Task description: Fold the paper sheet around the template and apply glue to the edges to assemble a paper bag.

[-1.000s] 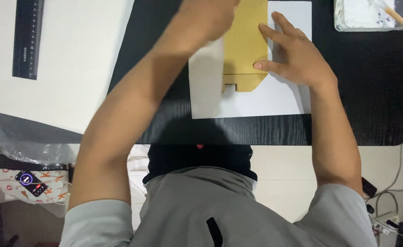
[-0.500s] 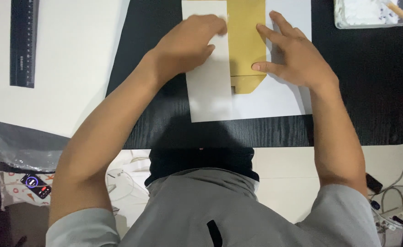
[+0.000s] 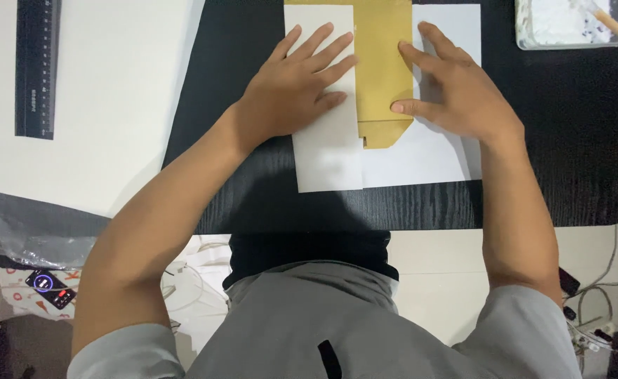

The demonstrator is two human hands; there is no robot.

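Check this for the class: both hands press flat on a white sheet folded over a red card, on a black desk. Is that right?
Not quite. The head view shows the card is golden yellow, not red. The left hand and right hand do press flat on the white sheet, on the black desk.

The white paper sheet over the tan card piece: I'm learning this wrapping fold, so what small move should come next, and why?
Probably slide the left hand down the folded white paper flap to crease it. That flap already lies flat over the tan card piece, while the right hand pins the card and the sheet's right side, which is not yet folded.
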